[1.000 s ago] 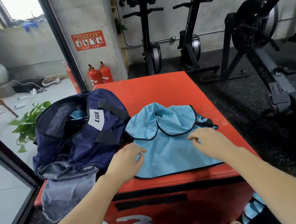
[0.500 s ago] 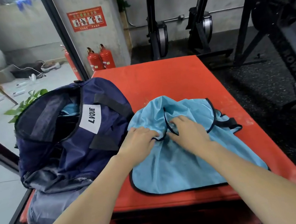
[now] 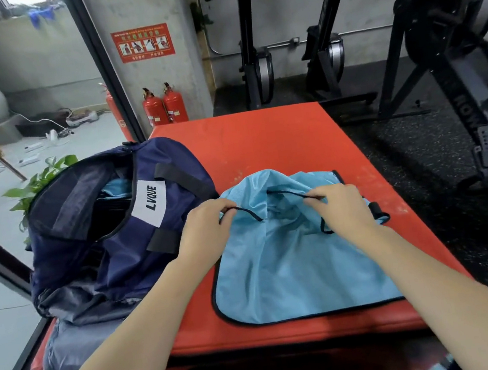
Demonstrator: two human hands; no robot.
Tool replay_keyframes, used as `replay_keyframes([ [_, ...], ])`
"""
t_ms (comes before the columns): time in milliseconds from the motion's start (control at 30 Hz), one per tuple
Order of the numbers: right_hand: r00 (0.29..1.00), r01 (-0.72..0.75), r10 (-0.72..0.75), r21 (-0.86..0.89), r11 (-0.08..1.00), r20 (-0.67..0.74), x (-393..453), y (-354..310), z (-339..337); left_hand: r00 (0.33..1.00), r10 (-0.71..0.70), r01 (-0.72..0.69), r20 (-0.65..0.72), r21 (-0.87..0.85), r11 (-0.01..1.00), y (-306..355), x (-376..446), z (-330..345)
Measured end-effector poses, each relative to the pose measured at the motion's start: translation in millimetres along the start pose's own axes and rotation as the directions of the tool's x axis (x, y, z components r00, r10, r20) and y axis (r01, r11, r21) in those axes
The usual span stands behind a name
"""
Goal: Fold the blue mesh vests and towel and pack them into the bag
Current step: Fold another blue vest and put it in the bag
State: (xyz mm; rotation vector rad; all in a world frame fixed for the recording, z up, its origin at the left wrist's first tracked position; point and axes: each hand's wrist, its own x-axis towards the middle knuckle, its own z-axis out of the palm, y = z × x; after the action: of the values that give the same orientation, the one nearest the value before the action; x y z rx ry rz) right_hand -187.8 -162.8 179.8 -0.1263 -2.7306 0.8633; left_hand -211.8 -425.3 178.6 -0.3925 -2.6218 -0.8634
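Observation:
A light blue mesh vest with black trim lies on the red box top, its lower hem at the near edge. My left hand pinches the black trim at the vest's upper left. My right hand pinches the trim at the upper right, and the top part is lifted and bunched between them. The navy bag with a white "LVQUE" label sits open at the left, with light blue cloth showing inside. A grey towel hangs over the box's left near corner under the bag.
Rowing machines stand on the dark floor to the right and behind. Red fire extinguishers stand by the pillar beyond the box. A green plant is left of the bag, beside a glass door frame.
Both hands moved from the vest's middle up to its neckline, then spread apart, each pinching the black trim and lifting the top edge. The view has tilted up a little.

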Motion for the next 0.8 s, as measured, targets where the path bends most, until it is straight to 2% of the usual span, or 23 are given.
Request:
replay_keyframes([
  [133,0.996,-0.087,0.083,0.274,0.958,0.028,-11.1,28.9,-31.9,0.993,-0.107,0.098,-0.044,-0.168,0.981,4.5,-15.7,-15.3],
  [233,0.991,-0.126,0.133,0.365,0.922,0.007,-26.5,50.4,-50.7,0.99,-0.12,0.108,-0.07,-0.153,0.982,5.2,-30.0,-23.5],
  [367,0.996,-0.023,0.035,0.138,0.99,-0.087,-51.8,68.9,-74.4,0.997,-0.066,0.06,-0.051,-0.103,0.993,7.1,-52.6,-32.7],
  [567,0.996,0.089,-0.086,-0.138,0.986,0.025,-89.1,97.4,-99.0,0.998,-0.001,0.0,0.059,0.016,1.0,6.0,-92.6,-43.4],
  [633,0.99,0.139,-0.118,-0.349,0.927,0.081,-97.8,106.7,-106.0,0.995,-0.02,0.012,0.096,0.09,0.996,2.8,-102.6,-49.7],
  [700,0.975,0.22,-0.182,-0.552,0.804,0.124,-102.8,113.6,-108.5,0.985,-0.028,-0.001,0.168,0.17,0.985,-0.2,-111.5,-53.6],
  [800,0.949,0.305,-0.162,-0.66,0.686,0.271,-111.5,115.1,-101.9,0.95,0.041,-0.112,0.309,0.216,0.97,-4.9,-125.3,-51.6],
])
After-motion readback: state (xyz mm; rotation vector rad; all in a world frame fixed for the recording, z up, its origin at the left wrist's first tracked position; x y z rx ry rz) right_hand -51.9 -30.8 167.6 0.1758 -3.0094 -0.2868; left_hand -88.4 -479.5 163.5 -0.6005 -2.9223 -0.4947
